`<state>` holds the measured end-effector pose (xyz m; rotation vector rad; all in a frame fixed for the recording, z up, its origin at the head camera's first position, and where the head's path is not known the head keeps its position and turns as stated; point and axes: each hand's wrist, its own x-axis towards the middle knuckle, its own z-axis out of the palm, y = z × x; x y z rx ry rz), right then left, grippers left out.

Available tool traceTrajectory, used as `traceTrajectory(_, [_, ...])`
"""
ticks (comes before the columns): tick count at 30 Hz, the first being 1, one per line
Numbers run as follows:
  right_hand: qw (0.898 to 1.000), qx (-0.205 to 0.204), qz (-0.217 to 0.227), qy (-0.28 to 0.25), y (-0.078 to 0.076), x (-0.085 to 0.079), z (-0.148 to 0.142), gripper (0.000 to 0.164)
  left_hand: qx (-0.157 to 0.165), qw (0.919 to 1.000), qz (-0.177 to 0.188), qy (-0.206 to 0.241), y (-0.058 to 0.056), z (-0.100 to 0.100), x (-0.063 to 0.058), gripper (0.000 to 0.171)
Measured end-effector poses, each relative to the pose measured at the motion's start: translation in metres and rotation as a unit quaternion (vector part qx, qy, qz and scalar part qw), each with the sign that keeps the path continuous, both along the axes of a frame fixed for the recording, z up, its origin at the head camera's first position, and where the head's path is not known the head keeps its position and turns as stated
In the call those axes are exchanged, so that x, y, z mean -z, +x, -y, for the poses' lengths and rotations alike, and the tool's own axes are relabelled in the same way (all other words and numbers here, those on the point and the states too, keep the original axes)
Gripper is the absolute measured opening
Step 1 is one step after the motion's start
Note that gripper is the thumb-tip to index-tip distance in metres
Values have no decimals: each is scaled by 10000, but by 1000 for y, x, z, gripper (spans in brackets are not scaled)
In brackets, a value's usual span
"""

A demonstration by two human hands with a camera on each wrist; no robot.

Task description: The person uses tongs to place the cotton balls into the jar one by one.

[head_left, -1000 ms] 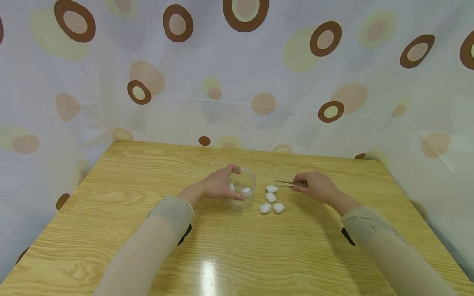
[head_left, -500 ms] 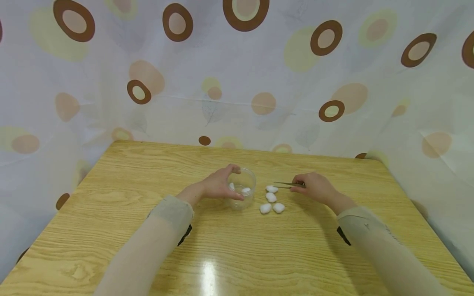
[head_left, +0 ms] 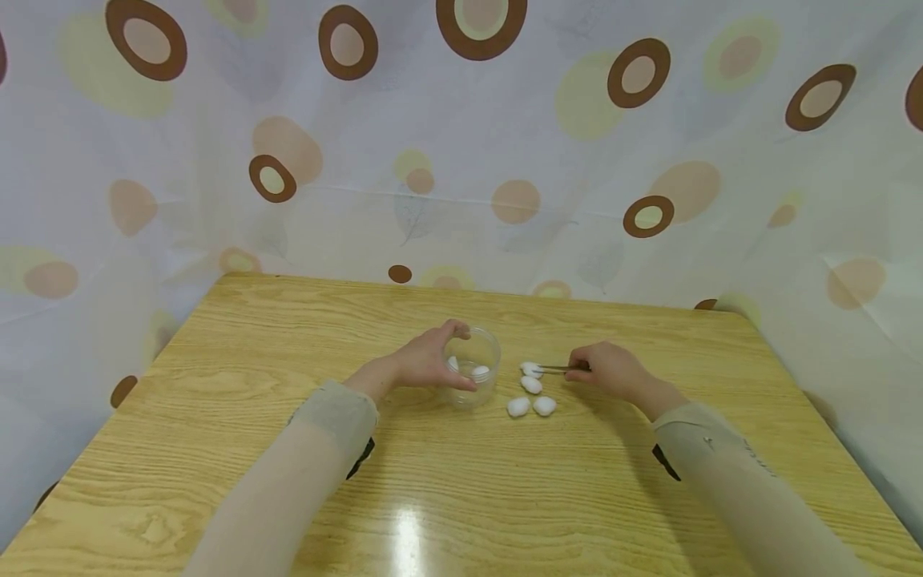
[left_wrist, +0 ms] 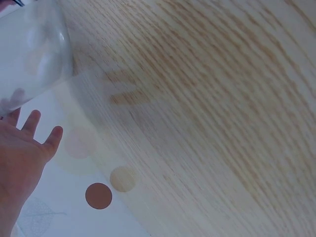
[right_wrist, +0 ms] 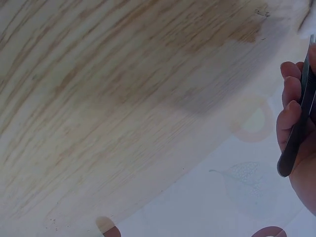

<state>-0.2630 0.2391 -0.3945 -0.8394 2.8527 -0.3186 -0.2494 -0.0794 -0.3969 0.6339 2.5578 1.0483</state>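
My left hand [head_left: 421,361] grips a clear plastic tub [head_left: 493,357] from its left side, thumb in front and fingers behind. White cotton balls [head_left: 479,373] show through the tub's wall. In the left wrist view the tub [left_wrist: 52,29] fills the upper left corner, near the spread fingers of that hand [left_wrist: 22,160]. My right hand [head_left: 609,370] pinches metal tweezers [head_left: 555,369], whose tips meet the farthest cotton ball [head_left: 530,369] on the table. Its dark handle [right_wrist: 295,143] lies along the fingers in the right wrist view.
Closer to me, three more cotton balls [head_left: 531,385] lie on the wooden table [head_left: 461,489], just right of the tub. A patterned curtain [head_left: 461,232] hangs along the back and both sides of the table.
The right hand has moved slightly left and brought the tweezers down onto the farthest cotton ball; their arms, spread before, are closer together. The left hand and tub stay in place.
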Motion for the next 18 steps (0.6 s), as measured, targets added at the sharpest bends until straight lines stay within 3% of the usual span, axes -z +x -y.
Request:
traceTrajectory(6, [9996, -78, -60, -248, 0, -1, 3, 13, -9, 10000, 17, 24, 0, 0, 0, 88])
traceTrajectory(18, [9987, 148, 38, -491, 3, -9, 1, 15, 5, 10000, 23, 57, 0, 0, 0, 88])
